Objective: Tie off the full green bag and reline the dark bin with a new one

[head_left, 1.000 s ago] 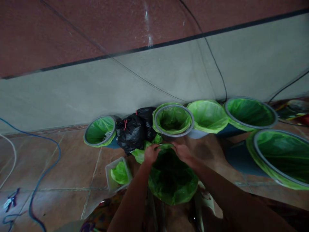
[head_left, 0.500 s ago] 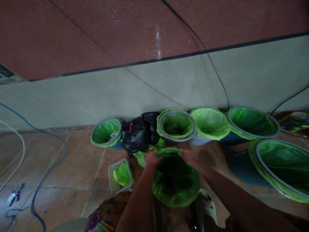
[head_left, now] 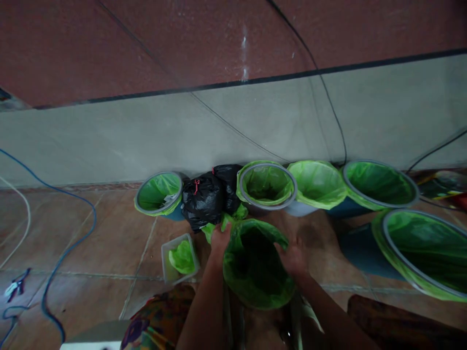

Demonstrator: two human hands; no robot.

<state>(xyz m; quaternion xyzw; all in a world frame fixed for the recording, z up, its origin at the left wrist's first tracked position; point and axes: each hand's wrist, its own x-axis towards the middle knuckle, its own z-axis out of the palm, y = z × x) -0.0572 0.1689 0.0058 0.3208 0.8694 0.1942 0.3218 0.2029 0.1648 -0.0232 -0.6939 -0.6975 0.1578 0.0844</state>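
Between my hands is a bin lined with a green plastic bag, its dark mouth facing me. My left hand is closed on the green plastic at the rim's left side, where loose folds stick out. At the right side, my right hand grips the bag's edge, thumb at the rim; its other fingers show only in part. Just beyond the left hand, two black garbage bags with red ties sit by the wall. To the left, a clear plastic tub contains a crumpled green bag.
Other bins with green liners stand along the wall: one at left, a grey-ringed one, a pale one and two more at right. A blue hose and keys lie on the tiles.
My right hand has moved from the far rim round to the bin's right side, toward me. My left hand has stayed on the left of the rim. The view has shifted slightly.
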